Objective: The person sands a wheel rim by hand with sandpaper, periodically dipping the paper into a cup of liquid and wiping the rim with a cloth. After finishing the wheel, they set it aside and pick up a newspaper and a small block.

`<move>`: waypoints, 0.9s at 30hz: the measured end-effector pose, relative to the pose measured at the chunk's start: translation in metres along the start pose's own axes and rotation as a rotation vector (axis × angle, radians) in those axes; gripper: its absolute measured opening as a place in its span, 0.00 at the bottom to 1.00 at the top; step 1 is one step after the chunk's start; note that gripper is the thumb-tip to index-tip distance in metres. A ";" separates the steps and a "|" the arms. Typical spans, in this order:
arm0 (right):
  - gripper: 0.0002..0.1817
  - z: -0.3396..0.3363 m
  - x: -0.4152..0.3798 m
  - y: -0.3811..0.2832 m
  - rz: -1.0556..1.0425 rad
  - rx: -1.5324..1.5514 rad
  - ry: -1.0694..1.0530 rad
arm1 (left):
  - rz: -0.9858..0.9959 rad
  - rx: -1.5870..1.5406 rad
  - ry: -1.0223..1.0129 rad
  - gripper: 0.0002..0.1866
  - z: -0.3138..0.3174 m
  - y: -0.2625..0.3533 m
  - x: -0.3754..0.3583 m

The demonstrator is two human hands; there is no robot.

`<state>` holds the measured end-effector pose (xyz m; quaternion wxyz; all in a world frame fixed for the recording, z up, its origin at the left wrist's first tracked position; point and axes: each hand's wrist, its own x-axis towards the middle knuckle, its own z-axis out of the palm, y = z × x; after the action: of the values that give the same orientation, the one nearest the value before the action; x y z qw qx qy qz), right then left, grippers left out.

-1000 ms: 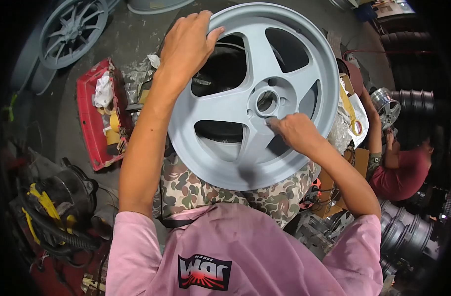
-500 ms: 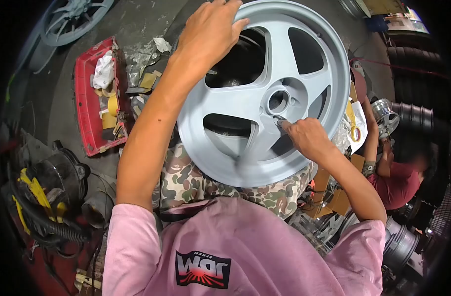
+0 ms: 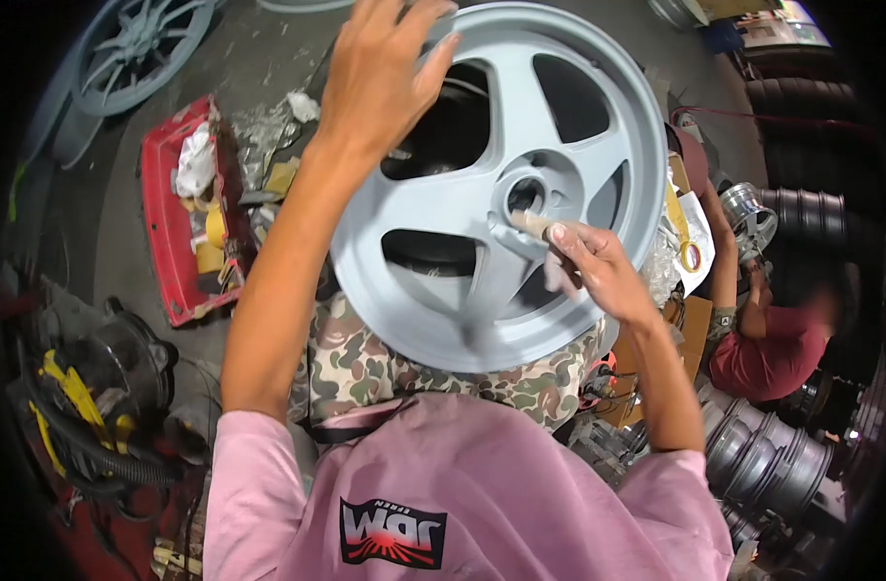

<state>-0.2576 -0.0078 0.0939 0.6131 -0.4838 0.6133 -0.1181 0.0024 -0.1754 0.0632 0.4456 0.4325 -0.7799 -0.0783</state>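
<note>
A grey five-spoke wheel rim (image 3: 433,208) rests on camouflage-clad legs, its face toward me. My left hand (image 3: 380,82) is at its upper left edge, with the thumb over the inner lip and the fingers over the outer side. Between the thumb and fingers of my right hand (image 3: 593,259) is a small tan piece of sandpaper (image 3: 532,225), overlapping the area just below the centre bore. A darker, smeared patch shows on the lower spoke.
To the left lies a red bin (image 3: 162,223) with yellowish scraps and white tissue. Another grey wheel (image 3: 142,53) stands at upper left. On the right are a tape roll (image 3: 691,256), a cardboard box (image 3: 695,329), stacked rims (image 3: 767,450) and a person in a maroon shirt (image 3: 767,353).
My right hand has lifted and turned, bringing the tan sandpaper into view. My left hand and the wheel have shifted slightly left in view, with the left fingers more spread.
</note>
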 end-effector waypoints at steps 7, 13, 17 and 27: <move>0.30 0.038 -0.011 -0.007 -0.404 0.433 0.423 | -0.471 -1.226 -0.338 0.19 -0.018 0.121 -0.092; 0.34 0.049 -0.013 -0.015 -0.429 0.460 0.489 | -0.731 -1.588 -0.312 0.15 -0.009 0.138 -0.092; 0.35 0.053 -0.013 -0.014 -0.455 0.473 0.458 | -0.768 -1.564 -0.404 0.14 -0.003 0.135 -0.091; 0.34 0.056 -0.013 -0.011 -0.347 0.582 0.431 | -0.741 -1.642 -0.405 0.15 0.001 0.129 -0.097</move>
<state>-0.2072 0.0210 0.0981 0.5528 -0.3504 0.5780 -0.4874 -0.0548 -0.0245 0.0672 0.4141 0.1807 -0.3542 -0.8188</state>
